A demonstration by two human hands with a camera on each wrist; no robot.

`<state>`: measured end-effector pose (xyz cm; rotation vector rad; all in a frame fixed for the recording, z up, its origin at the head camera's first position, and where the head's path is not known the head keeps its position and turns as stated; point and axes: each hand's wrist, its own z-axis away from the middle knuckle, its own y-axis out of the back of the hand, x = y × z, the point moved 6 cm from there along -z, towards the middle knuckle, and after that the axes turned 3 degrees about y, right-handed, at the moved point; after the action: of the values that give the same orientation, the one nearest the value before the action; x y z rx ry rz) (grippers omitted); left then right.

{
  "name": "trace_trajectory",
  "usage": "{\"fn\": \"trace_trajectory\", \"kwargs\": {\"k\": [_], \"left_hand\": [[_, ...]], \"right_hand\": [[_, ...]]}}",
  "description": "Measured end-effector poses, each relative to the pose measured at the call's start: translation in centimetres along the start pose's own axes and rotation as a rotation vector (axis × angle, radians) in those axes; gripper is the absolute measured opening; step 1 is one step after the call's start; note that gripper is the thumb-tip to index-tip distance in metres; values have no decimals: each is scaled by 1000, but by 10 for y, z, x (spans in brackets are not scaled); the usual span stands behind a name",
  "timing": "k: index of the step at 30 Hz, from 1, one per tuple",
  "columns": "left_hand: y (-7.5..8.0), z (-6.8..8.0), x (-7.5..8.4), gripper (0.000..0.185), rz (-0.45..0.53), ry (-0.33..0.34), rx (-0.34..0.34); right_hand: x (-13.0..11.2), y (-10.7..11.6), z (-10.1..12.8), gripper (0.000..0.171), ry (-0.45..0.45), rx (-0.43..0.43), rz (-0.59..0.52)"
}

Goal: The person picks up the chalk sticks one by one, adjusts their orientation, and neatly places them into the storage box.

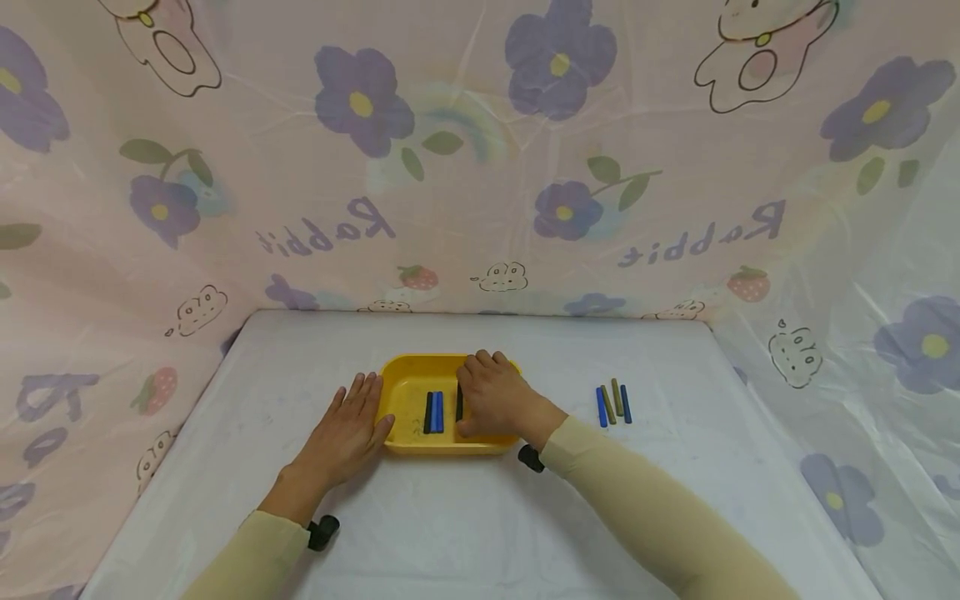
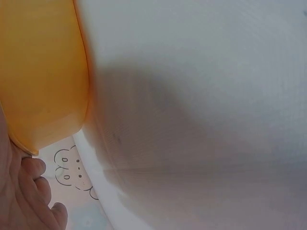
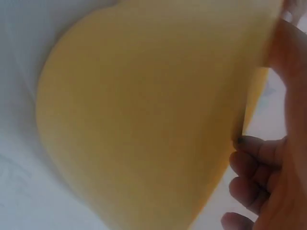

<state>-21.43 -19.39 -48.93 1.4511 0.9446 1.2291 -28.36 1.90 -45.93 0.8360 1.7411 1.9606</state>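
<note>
I see both my arms reaching forward from the bottom of the head view, each in a tan sleeve down to the wrist. My left hand (image 1: 347, 429) lies flat, palm down, fingers straight and close together, pointing away from me, with the thumb spread out to the right. My left fingers (image 2: 29, 184) show at the lower left edge of the left wrist view. My right hand (image 1: 492, 397) is further forward, back of the hand up, fingers bent downward at the knuckles. In the right wrist view my right fingers (image 3: 256, 165) are curled, the tips turned inward. A dark strap-mounted block sits under each wrist.
</note>
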Motion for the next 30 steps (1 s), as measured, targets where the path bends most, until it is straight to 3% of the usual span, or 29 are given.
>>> {"fn": "trace_trajectory", "kwargs": {"k": [10, 30], "left_hand": [[-1, 0, -1, 76, 7, 0, -5], [0, 0, -1, 76, 15, 3, -11]], "right_hand": [[-13, -16, -7, 76, -4, -93, 3], [-16, -33, -16, 73, -6, -84, 18]]}}
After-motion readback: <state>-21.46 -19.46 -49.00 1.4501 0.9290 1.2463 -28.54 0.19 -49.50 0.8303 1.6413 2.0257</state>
